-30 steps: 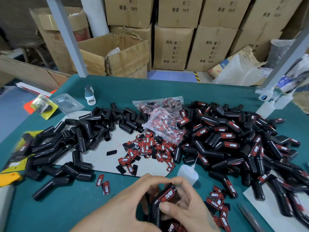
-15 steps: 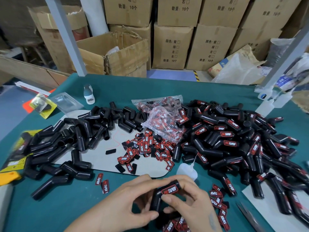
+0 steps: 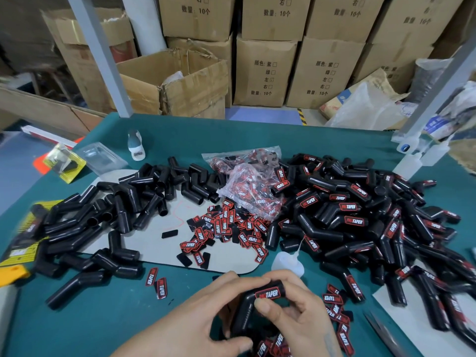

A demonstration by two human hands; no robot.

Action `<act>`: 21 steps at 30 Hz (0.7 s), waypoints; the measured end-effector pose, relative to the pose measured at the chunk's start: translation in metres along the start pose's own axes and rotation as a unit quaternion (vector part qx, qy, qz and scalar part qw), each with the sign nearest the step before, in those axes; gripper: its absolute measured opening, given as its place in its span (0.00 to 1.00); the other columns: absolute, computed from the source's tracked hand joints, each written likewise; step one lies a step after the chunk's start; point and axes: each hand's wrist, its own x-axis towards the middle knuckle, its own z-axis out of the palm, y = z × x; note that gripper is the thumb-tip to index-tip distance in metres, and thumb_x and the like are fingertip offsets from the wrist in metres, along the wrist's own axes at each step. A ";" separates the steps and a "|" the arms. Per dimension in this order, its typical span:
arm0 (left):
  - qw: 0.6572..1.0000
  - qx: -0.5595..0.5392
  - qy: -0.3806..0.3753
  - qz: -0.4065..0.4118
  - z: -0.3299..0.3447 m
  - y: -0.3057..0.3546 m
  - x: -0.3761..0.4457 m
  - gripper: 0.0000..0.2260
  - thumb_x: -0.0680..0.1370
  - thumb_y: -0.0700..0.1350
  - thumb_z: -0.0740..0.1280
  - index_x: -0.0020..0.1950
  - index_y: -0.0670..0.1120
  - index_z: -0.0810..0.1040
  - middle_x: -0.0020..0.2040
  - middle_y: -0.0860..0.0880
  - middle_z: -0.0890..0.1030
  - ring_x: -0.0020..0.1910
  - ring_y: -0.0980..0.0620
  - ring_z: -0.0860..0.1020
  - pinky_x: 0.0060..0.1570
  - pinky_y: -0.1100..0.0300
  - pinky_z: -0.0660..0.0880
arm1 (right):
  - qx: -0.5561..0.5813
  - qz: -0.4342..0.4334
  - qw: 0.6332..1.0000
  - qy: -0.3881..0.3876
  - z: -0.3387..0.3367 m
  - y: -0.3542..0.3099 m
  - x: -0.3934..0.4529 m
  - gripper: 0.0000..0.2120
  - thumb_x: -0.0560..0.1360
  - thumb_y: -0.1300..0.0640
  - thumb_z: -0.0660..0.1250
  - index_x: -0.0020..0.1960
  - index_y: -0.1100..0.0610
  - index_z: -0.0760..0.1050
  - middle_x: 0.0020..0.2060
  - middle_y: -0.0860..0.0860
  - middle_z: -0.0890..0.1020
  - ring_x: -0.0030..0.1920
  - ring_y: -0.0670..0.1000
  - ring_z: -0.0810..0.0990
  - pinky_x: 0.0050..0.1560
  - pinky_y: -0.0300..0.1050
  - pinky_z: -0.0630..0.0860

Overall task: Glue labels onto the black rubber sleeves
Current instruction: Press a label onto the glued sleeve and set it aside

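Head view: a person's two hands hold a bent black rubber sleeve [image 3: 251, 309] low over a green-topped table [image 3: 103, 320]. A red-and-black label [image 3: 268, 295] reading "TAPER" sits on the sleeve's upper arm, facing the camera. The sleeve is glossy and elbow-shaped, its lower arm running down between the palms. The left hand [image 3: 195, 318] curls round the sleeve from the left, fingertips over its top edge and thumb low beside the lower arm. The right hand [image 3: 296, 310] grips it from the right, thumb pressed just under the label and fingers arched over the far end (both grips are narrow, closed on the sleeve).

Just beyond the hands stands a small white squeeze bottle [image 3: 287, 262] with a thin nozzle. Loose labels [image 3: 231, 230] lie scattered on a pale mat [image 3: 159, 243]. Unlabelled sleeves [image 3: 103, 222] are heaped to the left, labelled sleeves [image 3: 360, 215] to the right. A clear bag of labels [image 3: 252, 186] lies between the heaps. Cardboard boxes [image 3: 265, 70] are stacked behind the table.
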 end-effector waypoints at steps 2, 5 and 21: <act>1.000 0.001 0.003 0.010 0.004 0.001 -0.001 0.36 0.77 0.55 0.72 0.79 0.70 0.58 0.76 0.64 0.65 0.79 0.61 0.62 0.77 0.53 0.62 | 0.012 0.010 1.000 0.002 -0.001 -0.003 0.000 0.22 0.63 0.37 0.82 0.46 0.53 0.89 0.46 0.46 0.83 0.45 0.49 0.84 0.44 0.49 0.82; 0.997 0.033 0.053 0.044 0.007 0.002 0.004 0.35 0.76 0.53 0.74 0.77 0.71 0.61 0.62 0.68 0.70 0.64 0.62 0.75 0.62 0.65 0.72 | 0.033 0.010 0.999 0.011 -0.002 0.000 0.001 0.26 0.61 0.36 0.83 0.46 0.57 0.88 0.46 0.47 0.83 0.46 0.49 0.84 0.47 0.42 0.81; 0.942 0.230 0.191 0.152 0.011 0.008 0.001 0.28 0.71 0.55 0.76 0.69 0.59 0.71 0.62 0.59 0.75 0.49 0.58 0.81 0.39 0.57 0.82 | 0.043 -0.030 0.998 0.043 0.003 0.007 -0.001 0.28 0.62 0.32 0.82 0.47 0.55 0.87 0.46 0.49 0.81 0.43 0.48 0.81 0.44 0.39 0.78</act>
